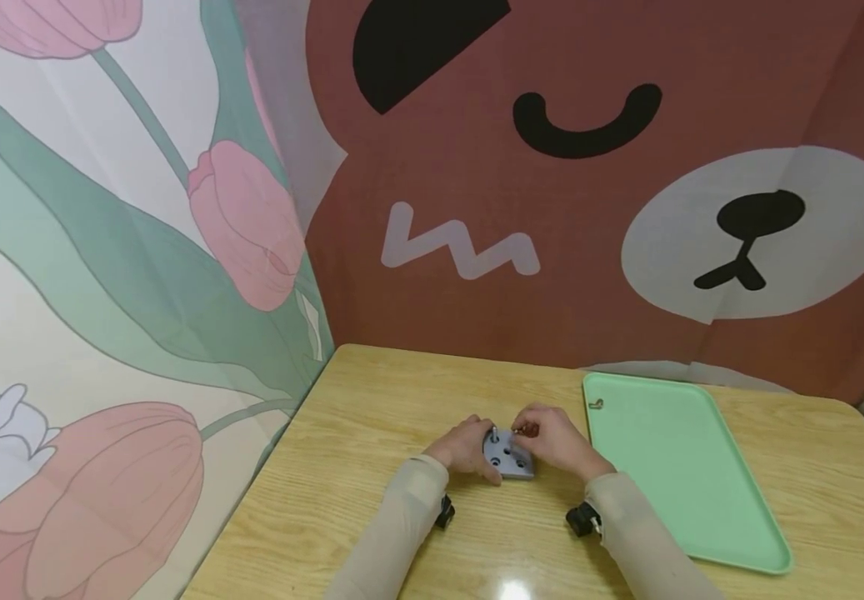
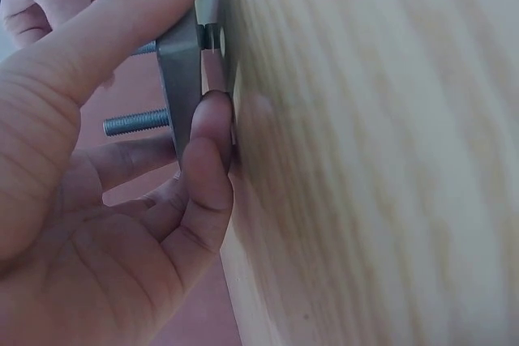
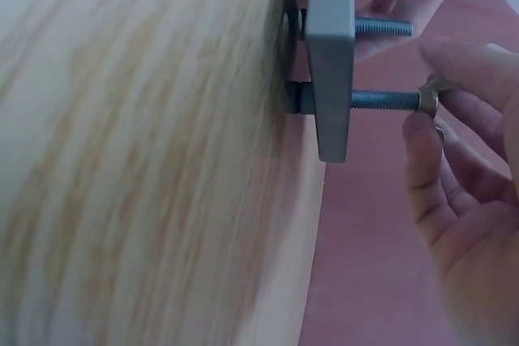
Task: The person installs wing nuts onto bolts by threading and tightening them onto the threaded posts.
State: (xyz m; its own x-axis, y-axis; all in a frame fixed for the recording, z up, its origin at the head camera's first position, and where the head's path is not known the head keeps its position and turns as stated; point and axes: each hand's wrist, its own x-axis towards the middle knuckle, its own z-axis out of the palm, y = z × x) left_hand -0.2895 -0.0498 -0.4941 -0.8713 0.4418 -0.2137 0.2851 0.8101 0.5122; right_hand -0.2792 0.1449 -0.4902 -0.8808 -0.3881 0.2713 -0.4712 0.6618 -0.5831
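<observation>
A grey metal plate (image 1: pixel 508 468) with several holes is held a little above the table, its left edge gripped between the thumb and fingers of my left hand (image 1: pixel 463 444). Two threaded bolts stand up through it; the right wrist view shows a free bolt (image 3: pixel 385 27) and a second bolt (image 3: pixel 381 100). At the tip of the second one, my right hand (image 1: pixel 557 439) pinches a small brass-coloured wing nut (image 3: pixel 428 98) between thumb and fingers. In the left wrist view my left fingers (image 2: pixel 209 176) reach under the plate, close to the wood.
Right of the hands lies a light green tray (image 1: pixel 690 467). Another small brass-coloured piece (image 1: pixel 596 404), likely a wing nut, sits near its upper left corner. The wooden table (image 1: pixel 402 383) ends at a printed cloth backdrop (image 1: pixel 589 317) behind and on the left.
</observation>
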